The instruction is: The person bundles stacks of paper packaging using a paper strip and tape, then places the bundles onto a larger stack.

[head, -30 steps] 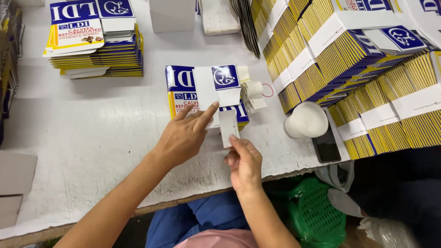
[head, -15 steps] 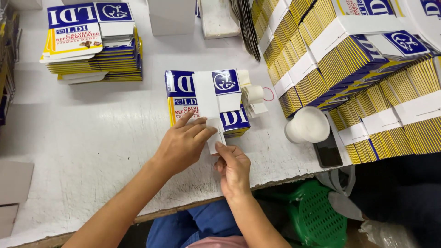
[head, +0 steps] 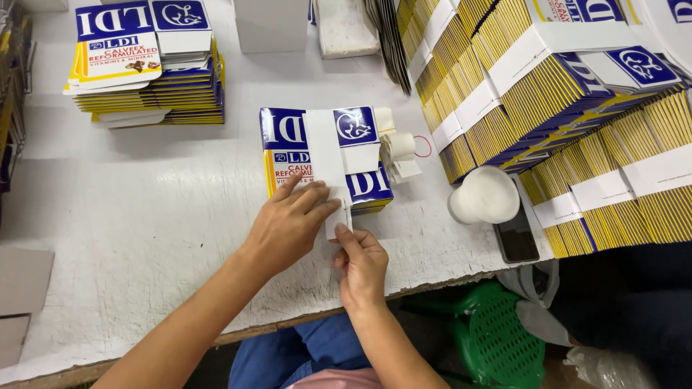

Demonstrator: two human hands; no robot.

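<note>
A small stack of flat blue, yellow and white cartons lies on the white table in front of me. A white paper band runs over the stack from back to front. My left hand presses flat on the stack's near part, fingers spread over the band. My right hand is at the stack's front edge, pinching the band's lower end between thumb and fingers. Both hands touch each other near the front corner.
Another carton stack sits at the back left. Large banded bundles fill the right side. Loose white band strips, a white cup and a dark phone lie to the right. A green stool stands below the table edge.
The band's loose end, held off the stack's front a second ago, is now drawn down against the front edge. My left hand slid from pointing to pressing flat.
</note>
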